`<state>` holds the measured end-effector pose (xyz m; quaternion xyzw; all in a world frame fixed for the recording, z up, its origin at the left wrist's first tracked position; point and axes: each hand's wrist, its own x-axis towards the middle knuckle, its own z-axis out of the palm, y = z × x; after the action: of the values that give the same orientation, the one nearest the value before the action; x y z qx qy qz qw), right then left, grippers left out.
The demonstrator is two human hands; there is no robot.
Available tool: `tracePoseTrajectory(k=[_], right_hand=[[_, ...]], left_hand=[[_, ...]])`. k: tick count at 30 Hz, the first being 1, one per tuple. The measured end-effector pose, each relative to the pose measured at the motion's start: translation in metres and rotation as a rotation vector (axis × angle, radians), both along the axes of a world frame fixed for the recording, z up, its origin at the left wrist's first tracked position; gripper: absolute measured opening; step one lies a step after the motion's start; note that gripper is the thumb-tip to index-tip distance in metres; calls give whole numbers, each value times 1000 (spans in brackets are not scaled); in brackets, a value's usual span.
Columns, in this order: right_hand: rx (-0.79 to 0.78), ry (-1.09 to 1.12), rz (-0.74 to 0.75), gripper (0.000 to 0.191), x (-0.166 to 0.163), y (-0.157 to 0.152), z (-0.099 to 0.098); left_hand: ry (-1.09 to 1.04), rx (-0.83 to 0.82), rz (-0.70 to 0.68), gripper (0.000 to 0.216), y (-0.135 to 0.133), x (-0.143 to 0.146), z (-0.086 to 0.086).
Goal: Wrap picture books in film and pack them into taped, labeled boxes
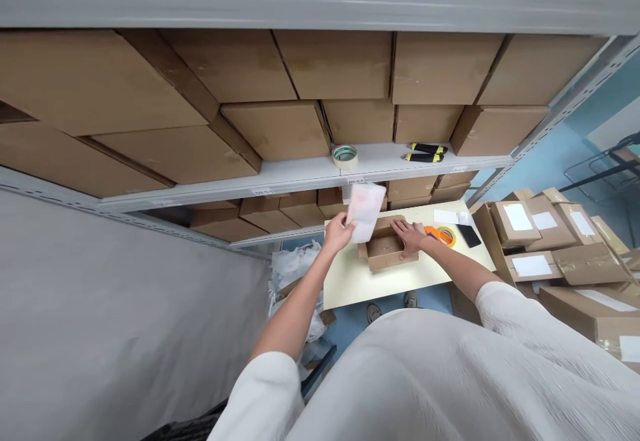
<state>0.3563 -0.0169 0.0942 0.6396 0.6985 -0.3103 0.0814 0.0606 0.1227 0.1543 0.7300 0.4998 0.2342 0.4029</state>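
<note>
My left hand (339,233) is closed on the lower edge of a flat white packet (367,211) with a pinkish tint, held up above the table. Whether it is paper or a thin bag, I cannot tell. Beneath it is a small cardboard box (393,262) with its top open. My right hand (411,236) lies with spread fingers across the right side of that box. Just right of this hand are an orange tape dispenser (439,233) and a yellow roll of tape (447,237). The packet hides the box's left rear corner.
The box stands on a cream table (350,287). A black phone (469,235) lies at its right. Above, a grey shelf (295,171) bears cartons, a tape roll (345,156) and two black-yellow cutters (425,153). Labelled boxes (530,266) pile up at right; white plastic bags (295,264) lie left.
</note>
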Motion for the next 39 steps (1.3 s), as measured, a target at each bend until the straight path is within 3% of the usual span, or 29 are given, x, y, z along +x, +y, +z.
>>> tracePoseTrajectory(k=[3,9,17,20,24,28,31,36,39], right_hand=[[98,53,-8,163,7,-10,-3],[210,64,-102,160,17,-34,-6],[235,101,-165,157,26,-42,4],[245,104,-172,155,28,-43,8],[284,80,-178,144,31,-43,14],[381,41,-310,110,38,-44,15],[457,60,-491,87,47,-48,13],[326,239,-776,72,63,-55,3],[278,370,-841,67,67,-56,-6]], left_hand=[[260,30,-99,17,-13,25,-3],[520,34,-309,10,-12,49,-21],[647,52,-531,20,-16,72,-36],[546,117,-464,24,-20,69,-38],[384,184,-242,25,-22,50,-40],[263,146,36,27,-24,27,-49],[132,2,179,25,-27,13,-59],[50,-134,204,20,-38,-2,-73],[13,-192,154,18,-44,-3,-76]])
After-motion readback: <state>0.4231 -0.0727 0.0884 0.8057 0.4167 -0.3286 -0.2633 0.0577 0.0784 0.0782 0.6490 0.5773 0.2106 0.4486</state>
